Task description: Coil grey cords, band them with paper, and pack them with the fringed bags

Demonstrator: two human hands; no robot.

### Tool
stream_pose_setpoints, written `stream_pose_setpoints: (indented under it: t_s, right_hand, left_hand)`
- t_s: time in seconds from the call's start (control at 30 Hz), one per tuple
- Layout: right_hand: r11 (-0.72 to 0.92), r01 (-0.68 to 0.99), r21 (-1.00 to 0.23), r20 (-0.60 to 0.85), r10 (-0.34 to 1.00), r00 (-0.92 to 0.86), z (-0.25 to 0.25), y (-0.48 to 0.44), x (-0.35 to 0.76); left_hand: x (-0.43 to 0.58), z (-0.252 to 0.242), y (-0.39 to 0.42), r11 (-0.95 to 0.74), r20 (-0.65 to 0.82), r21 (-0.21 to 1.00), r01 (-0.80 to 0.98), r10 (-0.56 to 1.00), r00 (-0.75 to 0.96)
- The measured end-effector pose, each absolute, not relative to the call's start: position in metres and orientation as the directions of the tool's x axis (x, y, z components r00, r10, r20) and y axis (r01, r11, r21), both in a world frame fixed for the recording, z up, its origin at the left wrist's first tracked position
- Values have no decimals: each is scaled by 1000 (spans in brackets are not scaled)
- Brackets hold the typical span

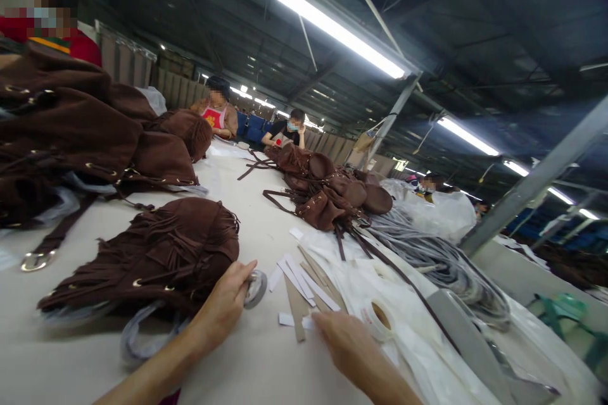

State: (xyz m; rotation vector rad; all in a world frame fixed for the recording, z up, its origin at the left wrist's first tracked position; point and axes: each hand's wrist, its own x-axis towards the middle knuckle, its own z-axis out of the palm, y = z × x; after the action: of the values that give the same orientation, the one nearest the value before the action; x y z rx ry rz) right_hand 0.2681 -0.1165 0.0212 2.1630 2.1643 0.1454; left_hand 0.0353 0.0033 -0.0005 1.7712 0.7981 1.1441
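My left hand (230, 297) is closed round a roll of clear tape (256, 289), held above the pale tabletop. Just to its left lies a dark brown fringed bag (175, 253) with metal eyelets and clear plastic at its lower edge. At the right, my right hand (351, 348) has its fingers bunched at the end of a small white paper strip (308, 323), pinching it as far as I can see. That strip crosses a grey-brown card strip (295, 310). Several more white strips (298, 275) are scattered just beyond this hand.
More brown bags are heaped at left (85, 120) and across the table (327, 186). Beside my right hand are a wide roll of white tape (377, 319), white plastic sheeting, a grey device (470, 342) and a bundle of grey cords (427, 253). Several people sit beyond.
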Motion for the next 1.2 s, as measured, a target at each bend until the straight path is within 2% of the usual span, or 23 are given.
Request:
stream_pose_setpoints:
  t_s: [0.2, 0.4, 0.43, 0.47, 0.5, 0.57, 0.6, 0.63, 0.7, 0.87, 0.93, 1.0, 1.03, 1.1, 1.2]
  right_hand:
    - [167, 951, 259, 63, 980, -189, -5, -125, 277]
    - [188, 966, 179, 75, 976, -204, 6, -119, 275]
    - [158, 983, 97, 72, 984, -165, 10, -121, 278]
    - [97, 994, -54, 46, 994, -94, 15, -124, 281]
    - [1, 965, -262, -15, 1000, -5, 20, -128, 283]
    - [-237, 704, -670, -213, 969, 123, 28, -135, 287]
    - [-322, 530, -785, -298, 945, 133, 32, -139, 288]
    - [-361, 397, -844, -343, 932, 120, 35, -143, 287]
    - [-368, 242, -898, -360, 930, 80, 38, -147, 282]
    - [-304, 58, -951, -307, 951, -38, 23, -133, 255]
    - [-183, 82, -980, -181, 983, 36, 16, -117, 241]
    - [-17, 226, -974, 25, 983, 181, 16, -101, 228]
    - [51, 344, -938, 136, 965, 227, 19, -94, 222]
    - [144, 601, -786, 312, 932, 184, 29, -84, 211]
    - [183, 866, -465, 396, 918, 18, 42, -76, 199]
  left_hand:
    - [36, -8, 8, -461, 396, 882, 95, 836, 379]
    - [35, -11, 7, -514, 421, 845, 146, 809, 410]
    - [35, -12, 5, -524, 429, 839, 144, 801, 417]
    - [36, -13, 4, -536, 438, 832, 139, 790, 428]
    - [37, -14, 2, -551, 449, 824, 133, 777, 441]
    - [39, -18, 1, -589, 478, 798, 130, 749, 458]
    - [41, -20, 0, -609, 493, 781, 135, 735, 465]
    - [42, -23, 1, -628, 505, 764, 146, 724, 470]
    - [45, -28, 2, -657, 511, 732, 181, 705, 492]
    - [54, -30, 2, -694, 442, 645, 319, 680, 585]
    - [58, -28, -1, -695, 420, 619, 366, 686, 594]
    - [61, -28, -3, -691, 402, 607, 393, 693, 598]
    - [62, -28, -4, -686, 398, 609, 398, 698, 595]
    - [64, -31, -6, -673, 413, 632, 384, 712, 569]
    - [66, -33, -6, -643, 435, 703, 304, 727, 532]
